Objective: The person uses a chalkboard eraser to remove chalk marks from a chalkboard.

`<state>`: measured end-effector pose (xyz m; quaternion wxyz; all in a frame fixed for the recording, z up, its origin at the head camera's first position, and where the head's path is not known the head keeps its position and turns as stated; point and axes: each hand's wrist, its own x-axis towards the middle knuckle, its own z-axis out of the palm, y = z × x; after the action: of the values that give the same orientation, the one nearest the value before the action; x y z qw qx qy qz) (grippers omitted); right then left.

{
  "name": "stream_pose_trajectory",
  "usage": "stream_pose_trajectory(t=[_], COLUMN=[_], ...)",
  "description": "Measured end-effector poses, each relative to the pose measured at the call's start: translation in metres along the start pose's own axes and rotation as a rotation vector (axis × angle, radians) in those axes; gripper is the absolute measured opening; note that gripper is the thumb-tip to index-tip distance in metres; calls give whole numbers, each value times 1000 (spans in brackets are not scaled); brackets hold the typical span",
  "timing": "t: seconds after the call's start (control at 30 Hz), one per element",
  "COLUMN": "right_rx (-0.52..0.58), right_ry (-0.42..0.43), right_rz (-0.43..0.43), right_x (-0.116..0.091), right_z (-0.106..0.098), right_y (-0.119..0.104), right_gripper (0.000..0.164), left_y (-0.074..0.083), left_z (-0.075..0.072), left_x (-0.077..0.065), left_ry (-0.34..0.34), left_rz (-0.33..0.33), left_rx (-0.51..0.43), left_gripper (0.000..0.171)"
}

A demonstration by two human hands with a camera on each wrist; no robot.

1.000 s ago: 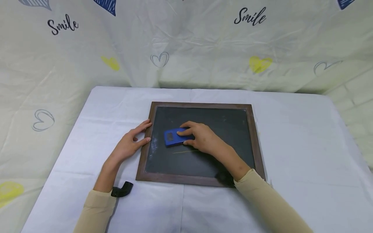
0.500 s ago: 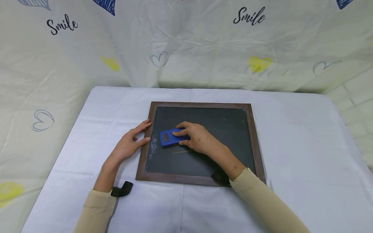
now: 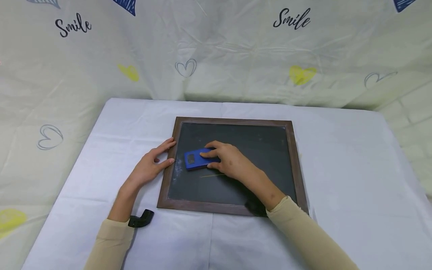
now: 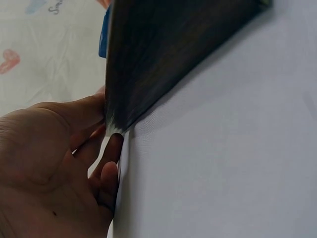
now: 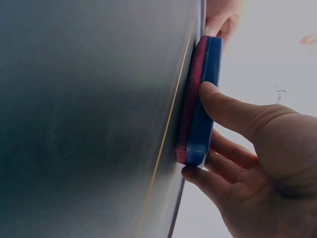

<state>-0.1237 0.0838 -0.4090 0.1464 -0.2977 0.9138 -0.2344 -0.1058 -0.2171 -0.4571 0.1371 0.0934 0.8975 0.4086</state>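
A small chalkboard (image 3: 263,161) in a brown wooden frame lies on the white-covered table. My right hand (image 3: 233,160) grips a blue chalkboard eraser (image 3: 194,160) by its sides, over the left half of the board. In the right wrist view, the red felt underside of the eraser (image 5: 193,94) faces the dark surface, with the thumb on its near side. A thin yellow chalk line (image 3: 212,175) runs just below the eraser. My left hand (image 3: 147,168) rests its thumb and fingertips on the left side of the frame, thumb and index finger spread apart.
White tablecloth (image 3: 344,161) surrounds the board. Pale chalk smudges (image 3: 177,168) mark the board near its left edge. A dark wrist camera mount (image 3: 141,219) sticks out from the left sleeve. Behind the table hangs a printed curtain (image 3: 236,48).
The right hand has slid the eraser a little to the left across the board, then held almost still over the last half second. My left hand has stayed on the frame.
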Motion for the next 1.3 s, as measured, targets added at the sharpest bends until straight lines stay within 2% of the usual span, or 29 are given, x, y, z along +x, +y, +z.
stream_pose_trajectory(t=[0.37, 0.67, 1.3], right_rx=[-3, -29, 32], right_ry=[18, 94, 140], right_rz=[78, 142, 267], right_x=[-7, -22, -59], right_z=[-5, -10, -30], right_y=[4, 23, 64], right_gripper=[49, 50, 50], left_y=[0, 0, 0], left_z=[-1, 0, -2], left_x=[-1, -1, 0], left_ry=[13, 14, -2], left_rz=[26, 30, 20], left_rx=[11, 24, 13], left_gripper=[63, 63, 61])
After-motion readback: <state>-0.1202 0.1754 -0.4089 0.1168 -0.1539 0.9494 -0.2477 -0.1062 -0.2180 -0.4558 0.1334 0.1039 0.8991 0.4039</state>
